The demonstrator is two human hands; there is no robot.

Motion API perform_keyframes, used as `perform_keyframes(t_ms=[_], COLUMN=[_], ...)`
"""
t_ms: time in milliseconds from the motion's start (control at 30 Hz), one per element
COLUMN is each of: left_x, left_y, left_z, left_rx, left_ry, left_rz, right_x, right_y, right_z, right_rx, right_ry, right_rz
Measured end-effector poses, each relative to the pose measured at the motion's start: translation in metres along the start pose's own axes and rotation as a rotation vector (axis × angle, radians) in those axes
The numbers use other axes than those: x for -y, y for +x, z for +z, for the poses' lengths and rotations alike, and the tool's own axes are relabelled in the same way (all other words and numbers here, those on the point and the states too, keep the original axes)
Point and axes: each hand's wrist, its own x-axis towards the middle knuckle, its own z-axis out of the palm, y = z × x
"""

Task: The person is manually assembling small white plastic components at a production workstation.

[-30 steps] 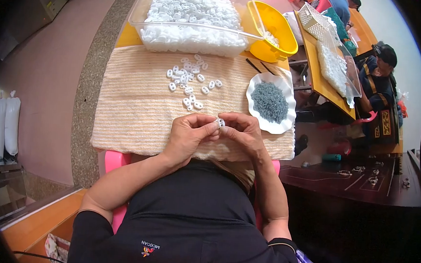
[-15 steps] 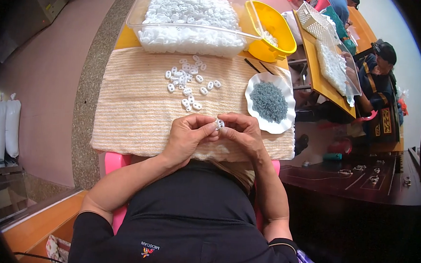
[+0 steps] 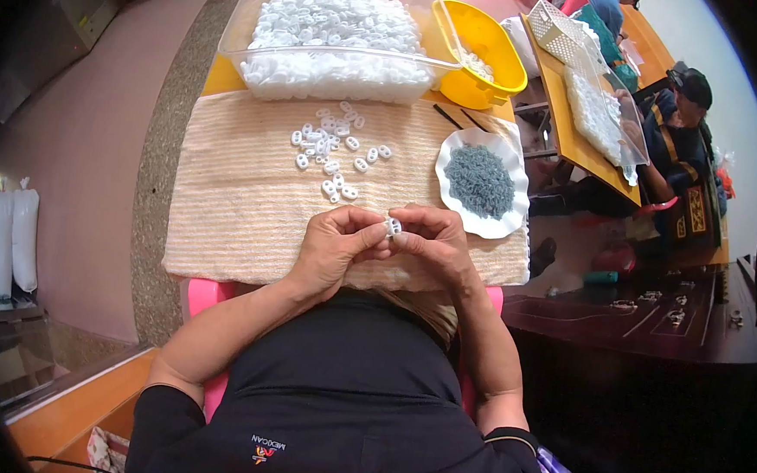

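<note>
Between the fingertips of both hands is a small white oval plastic piece with holes point(image 3: 394, 228), held over the near part of a striped towel point(image 3: 223, 218). My left hand point(image 3: 340, 241) pinches it from the left, and my right hand point(image 3: 436, 242) grips it from the right. Fingers cover part of it, so I cannot make out whether anything sits in its holes. Beyond my hands lies a loose group of similar white oval pieces point(image 3: 330, 167). A white wavy-rimmed dish point(image 3: 511, 220) at the right holds a heap of small grey-blue pieces point(image 3: 481, 182).
At the far side stands a clear plastic bin point(image 3: 336, 85) heaped with white pieces. Beside it are a yellow tub point(image 3: 474, 91) and two thin black sticks point(image 3: 446, 117). Another person point(image 3: 676, 125) sits at a table point(image 3: 587, 154) on the right. White sacks point(image 3: 1, 235) stand at the left.
The view has shifted slightly, so the bin, tub and dish appear a little further left. Both hands keep their pinch on the white piece, which looks slightly turned.
</note>
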Motion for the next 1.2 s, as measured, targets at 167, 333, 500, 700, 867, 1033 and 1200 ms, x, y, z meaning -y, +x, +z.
perform_keyframes(t_ms=[167, 333, 500, 700, 867, 1033, 1200], left_x=[-0.003, -0.002, -0.008, -0.005, -0.006, -0.007, -0.006], left_y=[0.000, 0.001, -0.001, 0.000, -0.001, 0.002, 0.005], left_z=[0.000, -0.004, 0.003, -0.002, -0.001, -0.002, -0.001], left_rx=[0.059, 0.084, 0.070, 0.104, 0.092, 0.098, 0.089], left_ry=[0.016, 0.032, 0.041, 0.041, 0.030, 0.045, 0.064], left_rz=[-0.003, -0.004, -0.046, -0.068, -0.092, -0.088, -0.066], right_x=[-0.002, -0.001, -0.002, -0.004, -0.007, -0.007, -0.010], right_y=[-0.001, -0.002, -0.002, -0.002, -0.003, -0.001, 0.000], right_z=[-0.001, 0.002, 0.001, 0.000, 0.002, 0.002, 0.000], right_rx=[0.016, 0.051, 0.058, 0.057, 0.037, 0.054, 0.050], right_ry=[0.058, 0.152, 0.116, 0.094, 0.108, 0.100, 0.071], right_rz=[-0.008, 0.016, 0.013, 0.017, 0.002, 0.020, 0.010])
